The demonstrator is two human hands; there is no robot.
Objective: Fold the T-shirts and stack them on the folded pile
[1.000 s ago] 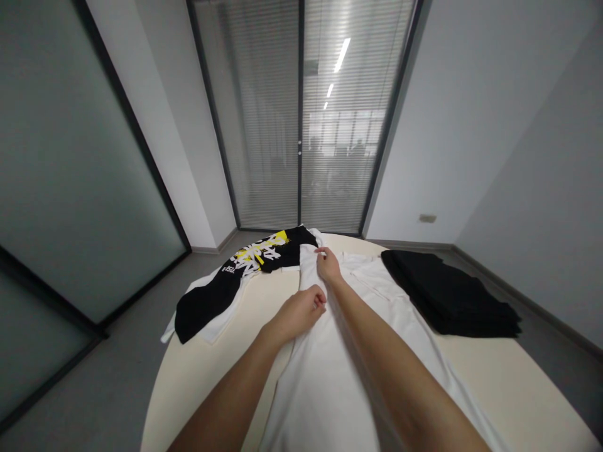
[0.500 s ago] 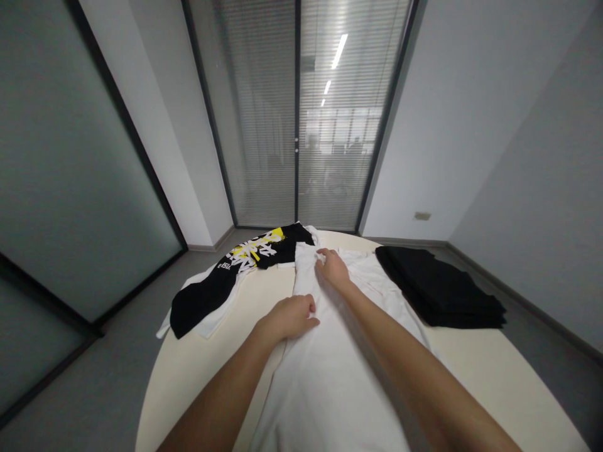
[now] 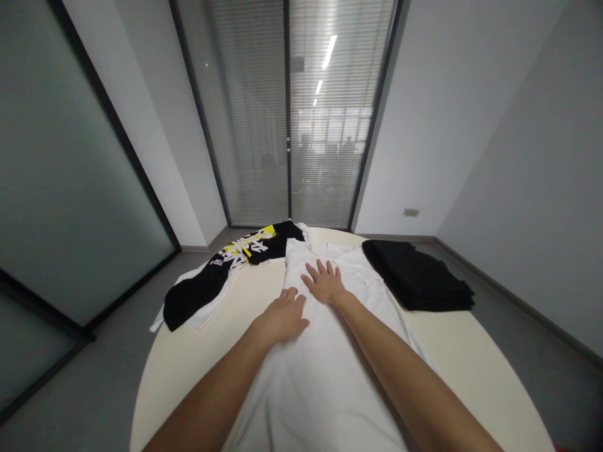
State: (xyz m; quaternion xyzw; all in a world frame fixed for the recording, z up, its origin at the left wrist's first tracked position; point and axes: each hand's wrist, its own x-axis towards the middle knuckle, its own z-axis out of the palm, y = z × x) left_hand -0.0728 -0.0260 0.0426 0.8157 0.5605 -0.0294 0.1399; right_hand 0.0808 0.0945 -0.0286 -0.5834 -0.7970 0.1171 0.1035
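A white T-shirt (image 3: 325, 370) lies spread lengthwise over the table, its far end by the back edge and its near end running out of view below. On its left edge rests my left hand (image 3: 284, 316), fingers apart and pointing forward. My right hand (image 3: 325, 282) lies flat on the shirt farther up, its fingers spread. Neither hand grips the cloth. Some wrinkles show in the fabric near the far right part and close to the bottom of the view.
The pale round table (image 3: 188, 376) carries a stack of folded black cloth (image 3: 419, 276) on the right. Along the left back edge lie black and white garments (image 3: 202, 295), with a yellow and white print. Behind stands a glass partition with blinds (image 3: 325, 176).
My right hand has come slightly nearer and flattened, its fingers now spread. My left hand has opened from a loose curl onto the shirt's left edge. The view has shifted a little.
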